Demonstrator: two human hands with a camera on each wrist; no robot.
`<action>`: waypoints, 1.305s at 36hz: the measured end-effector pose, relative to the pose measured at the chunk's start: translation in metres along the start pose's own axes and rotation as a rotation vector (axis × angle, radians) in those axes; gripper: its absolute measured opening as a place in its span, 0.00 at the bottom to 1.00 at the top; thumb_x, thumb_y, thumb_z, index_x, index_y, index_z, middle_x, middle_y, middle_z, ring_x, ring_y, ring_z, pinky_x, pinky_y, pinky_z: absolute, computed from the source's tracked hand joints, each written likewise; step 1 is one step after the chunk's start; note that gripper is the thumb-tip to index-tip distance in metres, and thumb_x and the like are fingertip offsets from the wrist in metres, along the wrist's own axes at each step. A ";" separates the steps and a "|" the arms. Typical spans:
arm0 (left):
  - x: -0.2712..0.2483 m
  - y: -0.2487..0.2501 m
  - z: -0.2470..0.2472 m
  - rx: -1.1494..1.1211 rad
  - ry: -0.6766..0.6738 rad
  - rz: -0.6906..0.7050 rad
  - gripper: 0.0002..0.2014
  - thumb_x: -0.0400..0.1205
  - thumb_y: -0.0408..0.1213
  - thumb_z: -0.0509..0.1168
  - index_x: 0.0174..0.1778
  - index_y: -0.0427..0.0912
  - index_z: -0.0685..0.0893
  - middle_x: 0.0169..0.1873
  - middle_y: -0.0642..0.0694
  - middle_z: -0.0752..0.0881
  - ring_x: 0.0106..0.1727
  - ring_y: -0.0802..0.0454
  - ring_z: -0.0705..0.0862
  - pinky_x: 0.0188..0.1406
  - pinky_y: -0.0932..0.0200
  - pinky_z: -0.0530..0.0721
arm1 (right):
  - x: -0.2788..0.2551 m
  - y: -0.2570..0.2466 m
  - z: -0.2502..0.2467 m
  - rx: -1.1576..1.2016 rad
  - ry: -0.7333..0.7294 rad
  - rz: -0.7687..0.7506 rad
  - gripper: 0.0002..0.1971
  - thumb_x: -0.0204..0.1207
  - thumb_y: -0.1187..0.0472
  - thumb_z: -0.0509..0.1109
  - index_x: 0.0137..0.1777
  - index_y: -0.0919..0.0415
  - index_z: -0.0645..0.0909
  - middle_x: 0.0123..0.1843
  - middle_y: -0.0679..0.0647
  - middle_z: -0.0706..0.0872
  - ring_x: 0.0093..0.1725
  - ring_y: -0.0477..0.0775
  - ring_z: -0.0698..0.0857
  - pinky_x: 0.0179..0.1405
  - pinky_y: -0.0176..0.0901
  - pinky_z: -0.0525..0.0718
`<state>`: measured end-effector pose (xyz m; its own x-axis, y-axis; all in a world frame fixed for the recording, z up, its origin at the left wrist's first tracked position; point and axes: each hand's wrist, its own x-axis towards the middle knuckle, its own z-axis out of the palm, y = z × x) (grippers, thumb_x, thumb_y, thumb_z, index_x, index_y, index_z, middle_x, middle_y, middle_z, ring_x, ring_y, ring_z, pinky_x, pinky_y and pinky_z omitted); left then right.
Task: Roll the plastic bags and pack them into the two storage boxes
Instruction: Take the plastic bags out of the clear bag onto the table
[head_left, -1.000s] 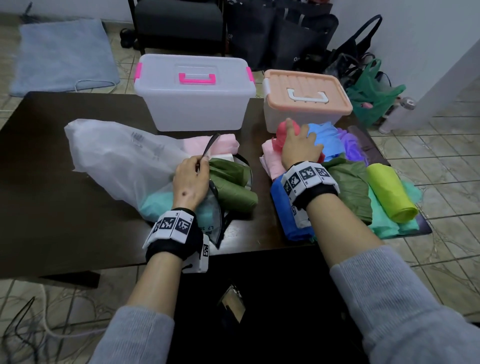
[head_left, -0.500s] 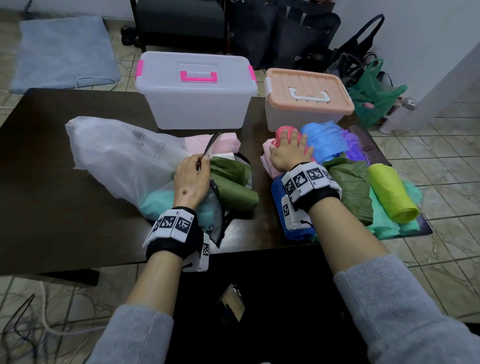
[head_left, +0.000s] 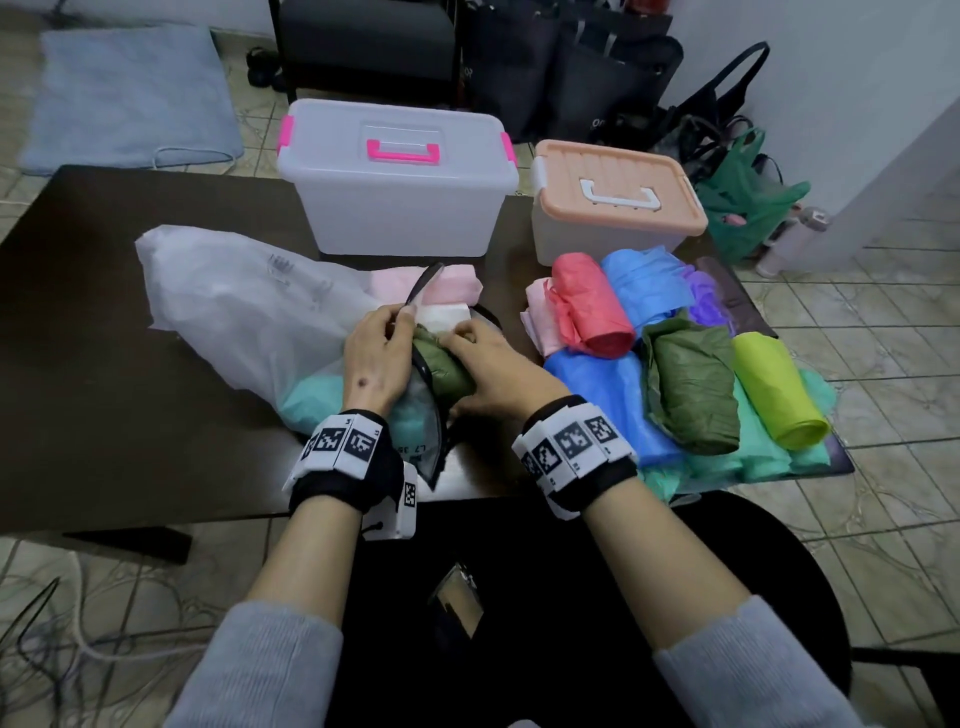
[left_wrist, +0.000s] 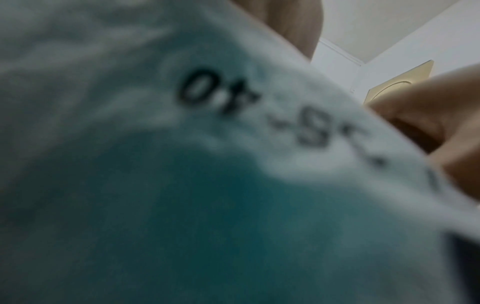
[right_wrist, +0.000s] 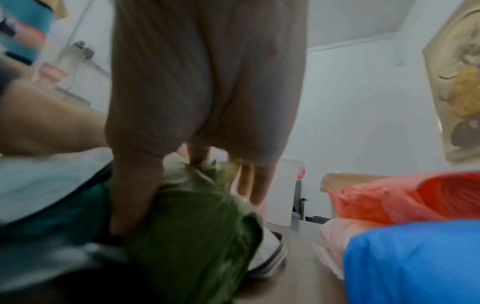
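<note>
A large clear pouch (head_left: 244, 312) with a black zipper edge lies on the dark table (head_left: 104, 395), holding teal, pink and olive bags. My left hand (head_left: 387, 338) pinches its black edge (head_left: 423, 283). My right hand (head_left: 470, 358) curls round an olive green rolled bag (head_left: 441, 371) at the pouch's mouth; in the right wrist view its fingers (right_wrist: 135, 195) press on the olive green rolled bag (right_wrist: 192, 236). Rolled bags lie to the right: red (head_left: 589, 306), blue (head_left: 618, 405), olive (head_left: 691, 384), lime (head_left: 776, 395). Both storage boxes stand closed behind: a clear one with pink handle (head_left: 397, 182) and a peach-lidded one (head_left: 615, 202).
Teal bags (head_left: 769, 460) and a purple one (head_left: 704, 301) lie under the rolls at the table's right edge. Dark bags and a green bag (head_left: 748, 202) sit on the floor behind the table. A grey mat (head_left: 124, 93) lies on the tiles at far left.
My right hand left the red roll on the right-hand pile and came left to the pouch, where it now holds the olive green roll. The left hand stays on the zipper edge.
</note>
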<state>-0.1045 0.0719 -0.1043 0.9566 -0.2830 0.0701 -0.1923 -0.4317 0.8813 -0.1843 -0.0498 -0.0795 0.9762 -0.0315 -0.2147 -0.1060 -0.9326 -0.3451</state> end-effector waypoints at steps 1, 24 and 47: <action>0.000 0.000 0.000 -0.011 0.005 0.001 0.16 0.86 0.44 0.55 0.54 0.39 0.85 0.52 0.40 0.87 0.55 0.43 0.82 0.60 0.48 0.76 | -0.004 -0.003 0.002 -0.079 0.055 -0.003 0.41 0.65 0.54 0.79 0.77 0.59 0.65 0.77 0.60 0.60 0.77 0.62 0.60 0.75 0.54 0.66; 0.002 0.000 -0.001 -0.123 0.002 -0.004 0.20 0.86 0.41 0.57 0.26 0.51 0.70 0.26 0.55 0.72 0.29 0.60 0.67 0.28 0.63 0.65 | -0.057 0.010 -0.036 0.324 0.335 0.228 0.15 0.76 0.64 0.70 0.60 0.70 0.80 0.58 0.64 0.84 0.58 0.61 0.82 0.41 0.33 0.66; 0.006 -0.003 -0.002 -0.113 -0.004 -0.015 0.17 0.86 0.43 0.57 0.33 0.41 0.77 0.31 0.49 0.77 0.34 0.52 0.71 0.35 0.56 0.68 | -0.086 0.045 -0.021 -0.190 0.574 0.925 0.28 0.76 0.57 0.59 0.74 0.68 0.63 0.74 0.68 0.66 0.75 0.65 0.63 0.69 0.60 0.62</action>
<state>-0.0974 0.0732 -0.1055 0.9582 -0.2806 0.0551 -0.1521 -0.3370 0.9291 -0.2691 -0.0971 -0.0574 0.4831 -0.8617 0.1553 -0.8578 -0.5013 -0.1131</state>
